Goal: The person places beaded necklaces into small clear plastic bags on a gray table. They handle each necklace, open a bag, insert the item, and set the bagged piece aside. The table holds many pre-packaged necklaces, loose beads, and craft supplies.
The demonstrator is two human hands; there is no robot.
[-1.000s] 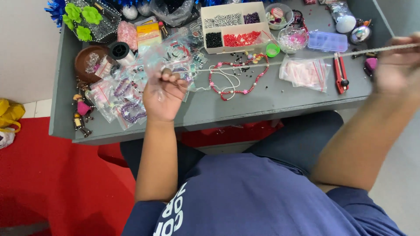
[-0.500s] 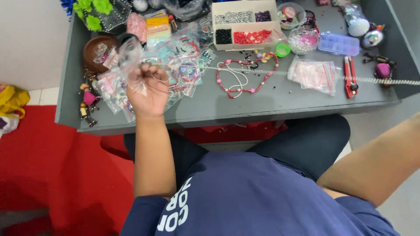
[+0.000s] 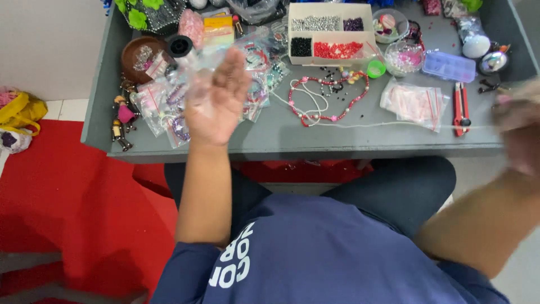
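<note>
Clear plastic bag [image 3: 194,84], crinkly and feather-light, rests against my left hand [image 3: 216,104], whose fingers are spread, barely grasping it; I'd pinch its top edge. At three o'clock, thin white string [image 3: 394,124] runs taut over the table [image 3: 281,143], slippery and limp, toward my blurred right hand [image 3: 520,126]; its grip I cannot tell. Half a second ago the left hand was clenched lower-left.

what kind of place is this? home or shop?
Likely a bead jewellery craft bench, home or small stall; I cannot tell which. Signs: a grey table crowded with a divided bead box, a red bead strand and small clear bags. The left hand is raised over it.
</note>
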